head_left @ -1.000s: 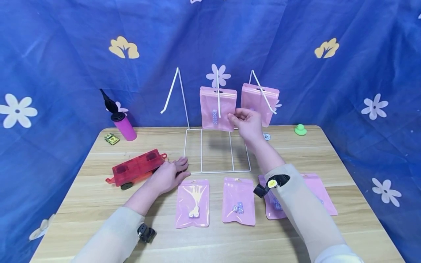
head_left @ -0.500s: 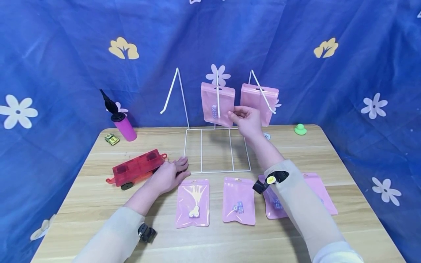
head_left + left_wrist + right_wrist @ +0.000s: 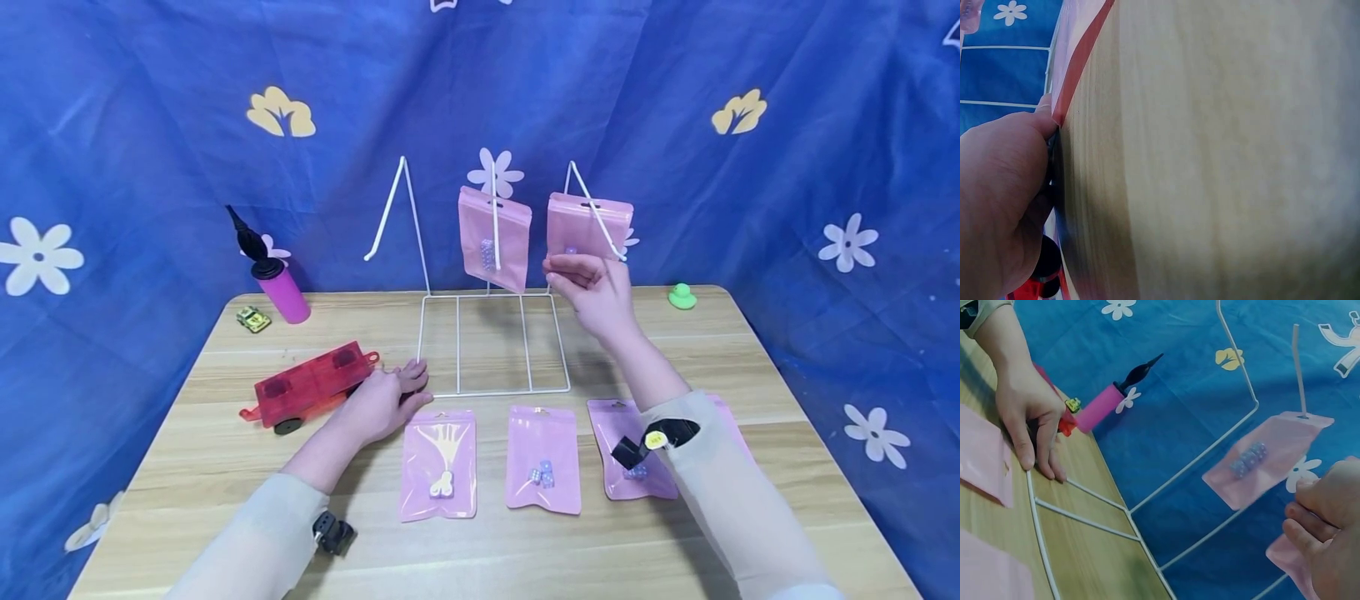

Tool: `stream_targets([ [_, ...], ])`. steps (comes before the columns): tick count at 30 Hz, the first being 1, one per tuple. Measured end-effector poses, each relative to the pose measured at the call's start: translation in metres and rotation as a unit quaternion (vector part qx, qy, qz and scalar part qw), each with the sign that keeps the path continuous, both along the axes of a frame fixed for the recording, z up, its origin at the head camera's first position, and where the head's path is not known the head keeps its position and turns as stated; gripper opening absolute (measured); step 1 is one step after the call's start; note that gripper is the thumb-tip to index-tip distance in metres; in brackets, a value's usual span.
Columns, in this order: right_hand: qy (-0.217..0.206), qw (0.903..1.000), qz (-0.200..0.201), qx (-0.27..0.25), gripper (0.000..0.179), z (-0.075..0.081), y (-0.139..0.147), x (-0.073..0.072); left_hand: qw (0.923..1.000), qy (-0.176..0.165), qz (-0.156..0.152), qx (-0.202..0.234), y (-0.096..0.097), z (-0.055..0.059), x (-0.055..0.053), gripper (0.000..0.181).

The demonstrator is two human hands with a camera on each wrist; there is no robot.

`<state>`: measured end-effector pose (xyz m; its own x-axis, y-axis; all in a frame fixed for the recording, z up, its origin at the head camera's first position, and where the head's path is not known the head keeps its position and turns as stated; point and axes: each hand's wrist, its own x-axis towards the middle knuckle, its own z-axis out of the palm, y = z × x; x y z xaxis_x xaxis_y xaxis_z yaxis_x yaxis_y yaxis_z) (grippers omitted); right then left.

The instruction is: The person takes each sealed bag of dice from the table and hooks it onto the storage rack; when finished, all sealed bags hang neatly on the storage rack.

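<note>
In the head view a pink zip bag (image 3: 512,242) holding dice hangs tilted on the middle hook of a white wire rack (image 3: 495,392). My right hand (image 3: 596,296) is just right of that bag, apart from it, with bent fingers and nothing between them. It overlaps the lower part of a second pink bag (image 3: 588,218) on the right hook. My left hand (image 3: 382,400) rests at the rack's front left corner, fingertips on the base wire. In the right wrist view the middle bag (image 3: 1250,459) hangs from its hook by the slot in its top.
Pink bags with small items lie in front: a left one (image 3: 420,467), a middle one (image 3: 525,446), others partly under the right arm. A red trailer (image 3: 307,383), a magenta pump (image 3: 285,296) and a toy car (image 3: 253,318) stand left, a green duck (image 3: 682,296) back right.
My right hand has let go of the middle bag and moved right and slightly down. The bag rose a little, then stayed tilted on its hook. My left hand has not moved.
</note>
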<state>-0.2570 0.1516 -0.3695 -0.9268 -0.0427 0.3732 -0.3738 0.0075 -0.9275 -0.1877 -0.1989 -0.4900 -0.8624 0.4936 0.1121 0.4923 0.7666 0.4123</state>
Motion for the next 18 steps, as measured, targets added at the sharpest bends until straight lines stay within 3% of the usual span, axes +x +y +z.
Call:
stream_targets([
  [4,0.011,0.9997,0.003,0.021,0.024,-0.001,0.015,0.012,1.0,0.004,-0.003,0.002,-0.001,-0.001,0.0,0.048],
  [18,-0.013,0.9918,0.002,0.127,0.025,-0.015,0.093,0.06,1.0,0.007,-0.004,0.005,0.0,0.001,0.001,0.048],
])
